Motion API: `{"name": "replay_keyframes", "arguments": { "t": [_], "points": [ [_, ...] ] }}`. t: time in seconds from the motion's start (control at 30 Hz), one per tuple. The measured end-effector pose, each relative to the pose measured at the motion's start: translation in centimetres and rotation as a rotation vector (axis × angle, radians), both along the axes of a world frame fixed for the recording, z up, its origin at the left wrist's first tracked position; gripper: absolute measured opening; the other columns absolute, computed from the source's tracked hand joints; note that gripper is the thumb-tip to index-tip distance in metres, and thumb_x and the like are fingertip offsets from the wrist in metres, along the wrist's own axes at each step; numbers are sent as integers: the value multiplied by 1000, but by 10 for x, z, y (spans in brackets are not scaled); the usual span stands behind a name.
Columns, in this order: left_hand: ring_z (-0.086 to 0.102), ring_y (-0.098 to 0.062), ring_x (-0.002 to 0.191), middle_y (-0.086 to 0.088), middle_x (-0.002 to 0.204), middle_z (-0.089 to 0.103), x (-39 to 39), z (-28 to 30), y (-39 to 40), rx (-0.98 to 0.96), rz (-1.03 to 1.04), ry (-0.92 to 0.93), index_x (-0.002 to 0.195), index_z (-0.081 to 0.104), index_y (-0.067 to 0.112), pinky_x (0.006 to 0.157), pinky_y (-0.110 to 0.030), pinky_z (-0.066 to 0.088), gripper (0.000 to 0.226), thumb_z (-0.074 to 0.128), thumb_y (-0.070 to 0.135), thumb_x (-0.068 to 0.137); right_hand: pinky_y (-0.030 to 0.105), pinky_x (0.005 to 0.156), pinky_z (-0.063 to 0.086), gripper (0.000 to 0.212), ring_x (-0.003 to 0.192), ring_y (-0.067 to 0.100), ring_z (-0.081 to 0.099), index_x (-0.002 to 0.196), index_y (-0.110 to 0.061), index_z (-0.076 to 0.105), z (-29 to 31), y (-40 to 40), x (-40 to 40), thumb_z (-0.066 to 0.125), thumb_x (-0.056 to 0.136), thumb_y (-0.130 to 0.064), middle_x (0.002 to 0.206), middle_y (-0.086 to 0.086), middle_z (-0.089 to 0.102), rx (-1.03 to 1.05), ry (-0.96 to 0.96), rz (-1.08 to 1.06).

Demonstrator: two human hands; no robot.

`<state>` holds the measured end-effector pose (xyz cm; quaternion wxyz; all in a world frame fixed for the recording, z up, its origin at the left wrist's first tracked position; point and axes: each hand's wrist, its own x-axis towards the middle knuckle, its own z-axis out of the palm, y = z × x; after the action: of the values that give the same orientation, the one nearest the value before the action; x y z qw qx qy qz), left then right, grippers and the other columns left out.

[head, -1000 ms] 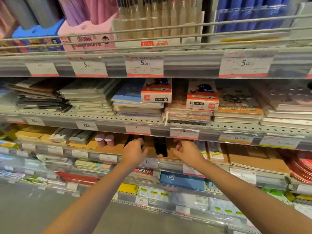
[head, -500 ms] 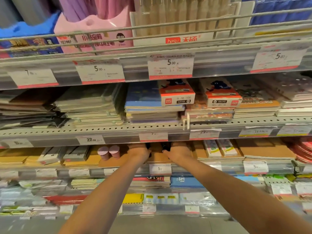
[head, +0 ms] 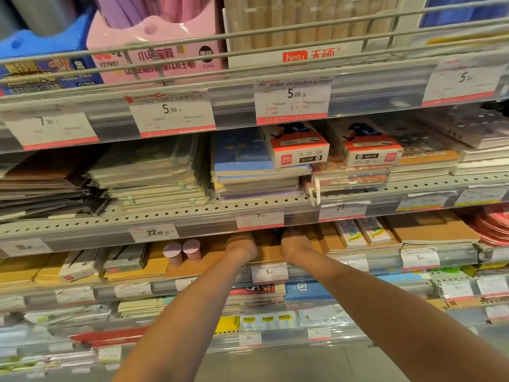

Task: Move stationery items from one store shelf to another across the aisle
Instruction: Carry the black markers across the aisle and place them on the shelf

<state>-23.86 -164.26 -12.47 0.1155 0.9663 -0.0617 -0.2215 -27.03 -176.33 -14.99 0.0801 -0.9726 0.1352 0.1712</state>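
- Shelving unit (head: 192,213) across whole view; camera closer and tilted up versus a second ago, top tiers now bigger.
- Brown kraft notebooks (head: 264,252) at 6 o'clock of the 7.00 tag (head: 260,219); task items presumably here, dark pens seen earlier now almost hidden.
- Left hand (head: 242,245) and right hand (head: 294,244) pushed deeper under shelf lip than before; fingers hidden, grip cannot tell. Likely placing or grabbing, not yet clear.
- Two deli boxes (head: 298,150) at 12 o'clock of hands: "SA149", neighbour "SA148".
- Tags: "5.90" (head: 172,113), "5.00" (head: 293,97), "22.90" (head: 154,232); "besu" box (head: 296,55) at 12 o'clock top.
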Motion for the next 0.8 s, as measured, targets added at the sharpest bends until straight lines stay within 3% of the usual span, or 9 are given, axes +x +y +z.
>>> {"name": "replay_keyframes", "arguments": {
  "t": [0.17,0.27,0.37,0.43,0.5,0.63,0.8],
  "points": [
    [56,-25,112,-7,120,60,1,1,2,15,-42,34,116,57,14,92,-31,46,36,48,33,87,35,86,48,32,109,34,58,121,-4,53,-2,-2,1,41,93,-14,122,18,59,191,-44,-87],
    [58,-24,106,-8,104,60,3,3,7,-69,35,112,108,58,14,88,-31,46,31,51,31,82,33,75,48,40,99,31,60,131,-14,47,-2,-2,-4,44,91,-18,120,16,59,352,-111,-166],
    [60,-22,86,-5,79,53,3,3,13,-182,123,168,85,56,14,75,-29,49,14,50,24,78,32,65,44,36,76,24,56,125,-8,52,-2,-3,-10,45,91,-18,97,14,62,512,-153,-174],
    [57,-20,80,-6,80,54,-3,6,18,-265,221,140,89,58,11,76,-32,52,17,56,21,75,30,60,39,30,64,19,49,114,0,55,2,-4,-15,45,90,-16,74,6,53,612,-205,-202],
    [60,-21,79,-9,86,58,-11,9,23,-354,315,136,92,57,8,68,-31,51,23,61,16,71,27,53,35,23,56,14,42,105,4,53,10,-7,-22,46,90,-13,66,1,44,690,-249,-200],
    [45,-18,58,-9,73,48,-30,20,32,-526,376,190,68,43,8,50,-24,34,12,54,3,67,21,49,30,6,56,9,40,96,-9,44,23,-10,-38,46,91,-10,67,-1,42,790,-254,-120],
    [40,-17,54,-6,62,42,-66,41,40,-719,436,287,61,40,9,50,-23,32,15,45,-3,68,26,51,33,8,57,12,40,98,-10,45,34,-15,-55,47,91,-14,71,4,43,906,-148,-71]
  ]
}}
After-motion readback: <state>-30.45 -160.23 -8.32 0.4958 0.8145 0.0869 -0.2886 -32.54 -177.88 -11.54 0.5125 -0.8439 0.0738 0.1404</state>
